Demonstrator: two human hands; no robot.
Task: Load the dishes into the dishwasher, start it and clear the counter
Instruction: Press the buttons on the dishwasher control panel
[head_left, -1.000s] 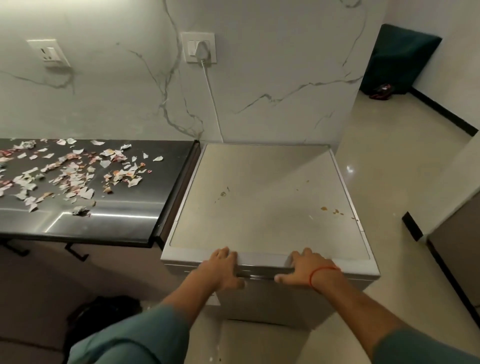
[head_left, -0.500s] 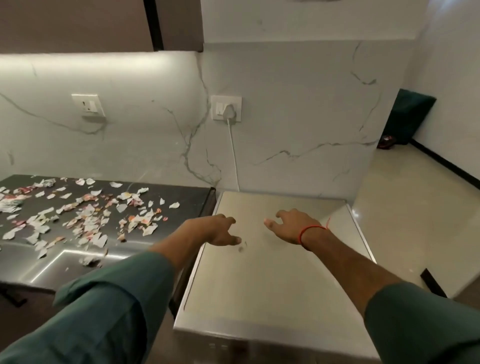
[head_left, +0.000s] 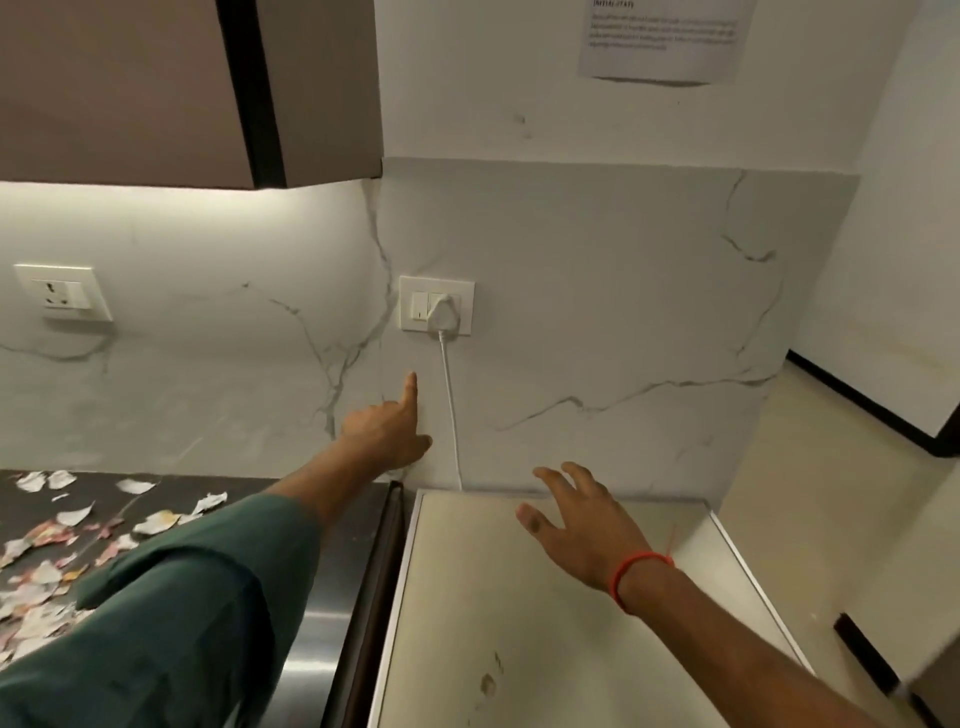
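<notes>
Dishwasher (head_left: 545, 623) lies just beneath the right hand (head_left: 587, 525), whose fingers spread, holding nothing. Left hand (head_left: 387, 428) points its forefinger up toward the switch socket (head_left: 436, 305) above, other fingers curled, empty.

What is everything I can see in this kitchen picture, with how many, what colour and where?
White dishwasher top: one, off-white, lower centre.
Dark steel counter: one, left of it.
Torn paper scraps: many, white and pinkish, on the counter.
White switch-and-socket plate: one, on the marble wall, white plug and cord in it.
Second white socket: one, far left.
Brown wall cabinet: one, upper left.
Paper notice: one, white, upper wall.
Left hand: forefinger pointing up toward the switch.
Right hand: open above the dishwasher, red thread at the wrist.
</notes>
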